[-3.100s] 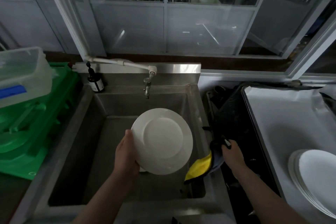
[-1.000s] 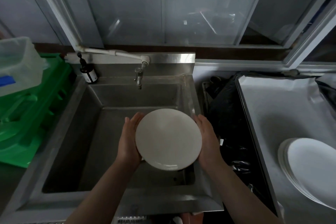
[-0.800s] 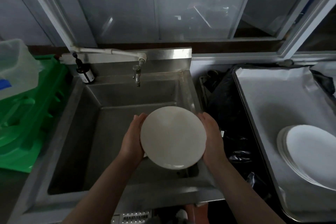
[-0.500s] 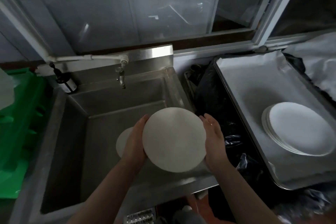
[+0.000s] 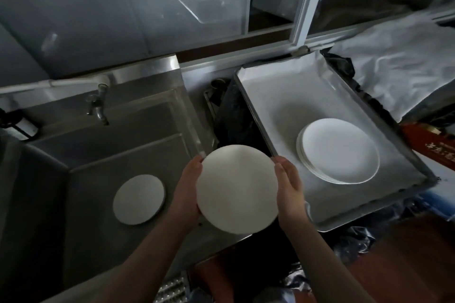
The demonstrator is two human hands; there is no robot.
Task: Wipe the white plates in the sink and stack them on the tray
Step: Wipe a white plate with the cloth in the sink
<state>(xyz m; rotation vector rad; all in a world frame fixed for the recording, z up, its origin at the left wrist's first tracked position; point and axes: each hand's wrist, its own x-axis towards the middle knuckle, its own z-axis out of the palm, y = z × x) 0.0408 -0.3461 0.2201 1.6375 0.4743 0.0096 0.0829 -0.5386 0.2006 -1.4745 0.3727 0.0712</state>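
Carefully: your left hand (image 5: 186, 188) and right hand (image 5: 289, 188) clasp the plate (image 5: 237, 189) by opposite rims (stiff, breakable, possibly slick); lower onto the stack (image 5: 338, 151).

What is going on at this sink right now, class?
A person holds a white plate by its edges between the left hand and the right hand, above the gap between the sink and the tray. A stack of plates already sits on the tray. One more plate lies in the sink basin.
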